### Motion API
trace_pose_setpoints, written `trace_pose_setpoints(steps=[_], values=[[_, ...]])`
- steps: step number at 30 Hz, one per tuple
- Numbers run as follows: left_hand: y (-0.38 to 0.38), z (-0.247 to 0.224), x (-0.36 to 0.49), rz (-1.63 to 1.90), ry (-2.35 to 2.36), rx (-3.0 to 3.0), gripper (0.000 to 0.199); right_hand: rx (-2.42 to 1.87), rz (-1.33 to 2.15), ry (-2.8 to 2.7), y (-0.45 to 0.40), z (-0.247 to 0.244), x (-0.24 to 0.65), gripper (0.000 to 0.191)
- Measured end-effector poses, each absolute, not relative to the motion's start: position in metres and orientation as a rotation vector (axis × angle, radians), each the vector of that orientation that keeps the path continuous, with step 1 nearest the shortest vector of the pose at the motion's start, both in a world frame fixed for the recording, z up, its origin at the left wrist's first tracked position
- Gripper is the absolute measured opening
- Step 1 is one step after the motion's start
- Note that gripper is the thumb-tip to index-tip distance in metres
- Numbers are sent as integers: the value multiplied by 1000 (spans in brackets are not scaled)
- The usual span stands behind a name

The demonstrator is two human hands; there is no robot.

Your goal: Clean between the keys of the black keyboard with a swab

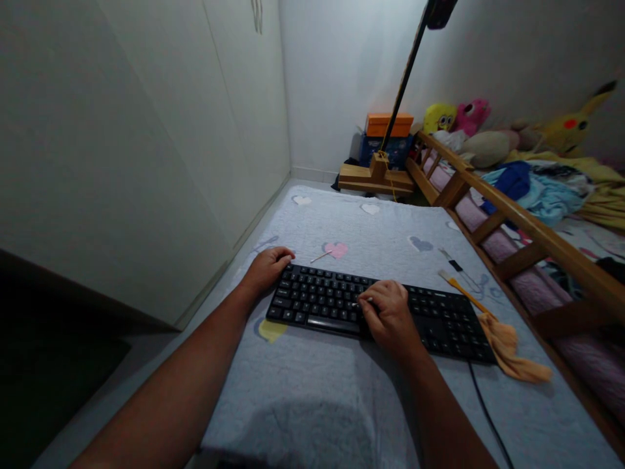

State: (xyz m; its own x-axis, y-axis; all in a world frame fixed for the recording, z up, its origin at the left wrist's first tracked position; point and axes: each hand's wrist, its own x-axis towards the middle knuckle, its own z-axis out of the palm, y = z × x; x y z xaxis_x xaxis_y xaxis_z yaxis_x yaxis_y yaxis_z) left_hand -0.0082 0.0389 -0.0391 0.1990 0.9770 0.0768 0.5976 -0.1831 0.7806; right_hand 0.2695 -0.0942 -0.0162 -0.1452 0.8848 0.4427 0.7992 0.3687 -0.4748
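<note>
A black keyboard (pixel 322 299) lies on a light blue sheet patterned with hearts. At its far left corner, my left hand (pixel 271 266) is closed on the edge, thumb toward the keys. My right hand (pixel 388 309) is over the middle keys, its fingers pinching a thin cotton swab (pixel 356 305) whose white tip touches or nearly touches the keys. The palm hides part of the keyboard. Another cotton swab (pixel 321 256) rests on the sheet beyond the keyboard, beside a pink heart.
Right of the keyboard lie a small brush with a yellow handle (pixel 469 296), a thin metal tool with a black band (pixel 455 265) and an orange cloth (pixel 517 352). A cable (pixel 488 410) runs toward me. A wooden bed rail (pixel 527 215) borders the right; a white wardrobe (pixel 195 130), the left.
</note>
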Motion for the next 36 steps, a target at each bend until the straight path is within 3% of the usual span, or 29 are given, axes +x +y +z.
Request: trace_pose_setpoints(steps=[36], values=[[41, -44, -8, 811, 1453, 1840, 31, -1461, 270, -1967, -95, -14, 273, 16]])
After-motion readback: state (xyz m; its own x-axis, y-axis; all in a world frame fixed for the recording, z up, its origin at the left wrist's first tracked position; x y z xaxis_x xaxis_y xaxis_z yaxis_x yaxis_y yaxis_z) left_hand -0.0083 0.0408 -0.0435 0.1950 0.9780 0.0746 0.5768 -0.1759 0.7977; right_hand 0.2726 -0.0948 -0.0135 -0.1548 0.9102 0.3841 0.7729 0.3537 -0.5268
